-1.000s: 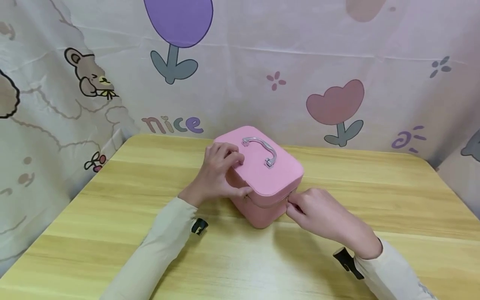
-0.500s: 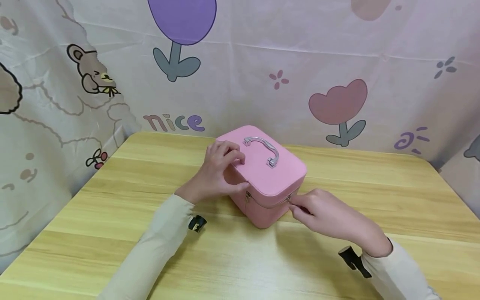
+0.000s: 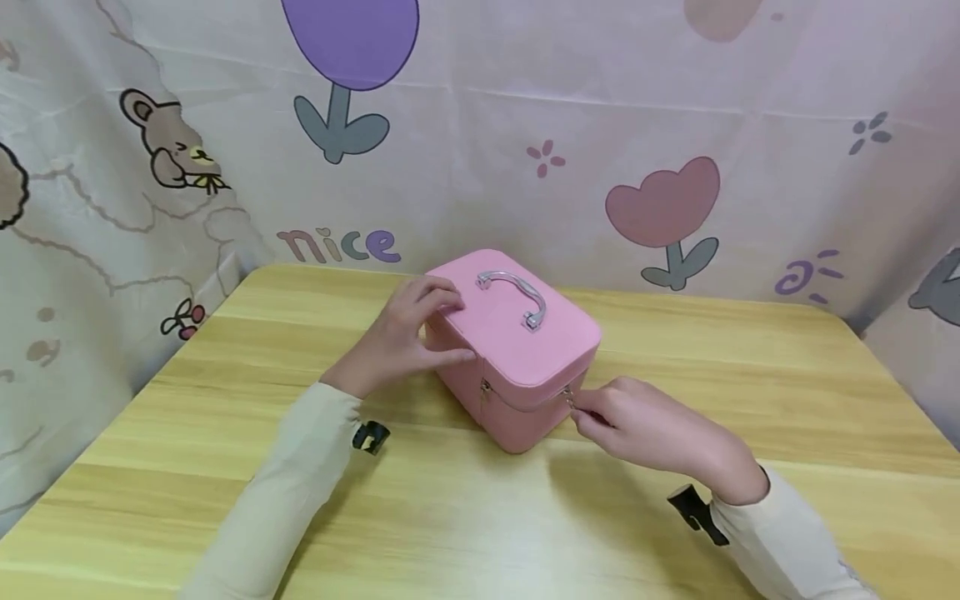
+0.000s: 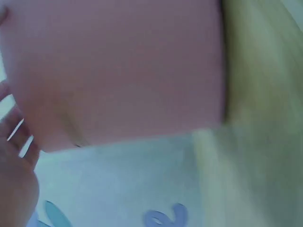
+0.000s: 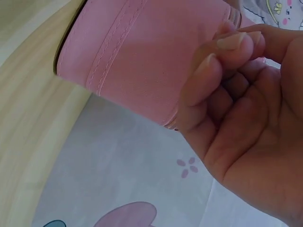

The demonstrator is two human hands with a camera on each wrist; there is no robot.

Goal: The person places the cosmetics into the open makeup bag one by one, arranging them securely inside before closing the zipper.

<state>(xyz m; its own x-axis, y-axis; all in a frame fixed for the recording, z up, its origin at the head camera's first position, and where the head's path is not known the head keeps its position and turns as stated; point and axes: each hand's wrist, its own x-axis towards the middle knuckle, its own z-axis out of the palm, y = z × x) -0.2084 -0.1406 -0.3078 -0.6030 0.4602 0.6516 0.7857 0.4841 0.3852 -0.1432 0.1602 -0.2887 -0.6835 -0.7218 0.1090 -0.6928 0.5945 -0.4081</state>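
A pink vanity case (image 3: 517, 350), its lid down and a silver handle (image 3: 517, 292) on top, stands on the wooden table. My left hand (image 3: 405, 333) is at the lid's left edge, fingers over the top and thumb stretched along the side. The blurred left wrist view shows this hand (image 4: 16, 165) beside the pink wall. With thumb and forefinger, my right hand (image 3: 660, 429) pinches a zipper pull (image 3: 570, 398) at the case's right front side. Its other fingers curl in, as the right wrist view shows. A second zipper pull (image 3: 484, 390) hangs at the left front corner.
The wooden table (image 3: 450, 525) reaches back to a cloth backdrop (image 3: 487, 183) printed with flowers, a bear and the word "nice". More printed cloth (image 3: 67, 283) hangs along the left side. Small black clips (image 3: 699, 515) stick out at the sleeve cuffs.
My left hand has loosened and drawn slightly left along the lid, exposing the left zipper pull. My right hand still pinches its zipper pull at nearly the same spot.
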